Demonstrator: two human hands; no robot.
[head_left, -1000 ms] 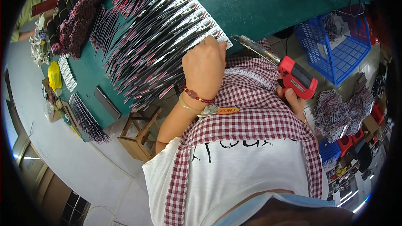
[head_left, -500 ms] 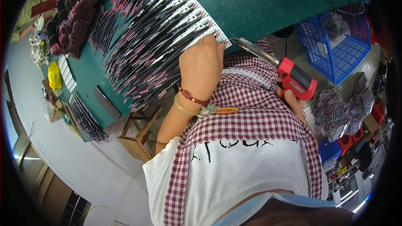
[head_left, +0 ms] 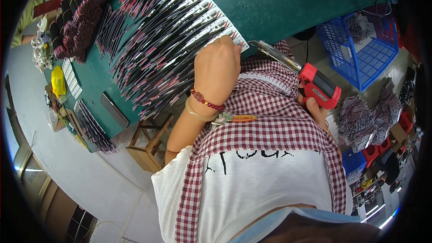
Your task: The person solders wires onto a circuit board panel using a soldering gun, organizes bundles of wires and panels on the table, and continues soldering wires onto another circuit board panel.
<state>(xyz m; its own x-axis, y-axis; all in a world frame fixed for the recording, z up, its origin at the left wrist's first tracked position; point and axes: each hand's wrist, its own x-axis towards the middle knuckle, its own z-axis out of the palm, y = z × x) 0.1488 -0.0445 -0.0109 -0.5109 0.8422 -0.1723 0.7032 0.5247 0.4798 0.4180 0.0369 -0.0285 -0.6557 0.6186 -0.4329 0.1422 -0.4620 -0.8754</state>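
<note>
Left hand (head_left: 217, 69) knuckles up, fingers curled down at green table (head_left: 288, 4) edge; right hand (head_left: 316, 110) fisted below it

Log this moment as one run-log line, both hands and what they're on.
left hand: on row of black cables at green table edge | right hand: gripping red tool | blue basket to the right

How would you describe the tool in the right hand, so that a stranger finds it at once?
Start at the green table and go to its near edge, beside the blue basket. There the right hand holds a tool with a red body and a long metal tip, the only red tool near the table.
</note>
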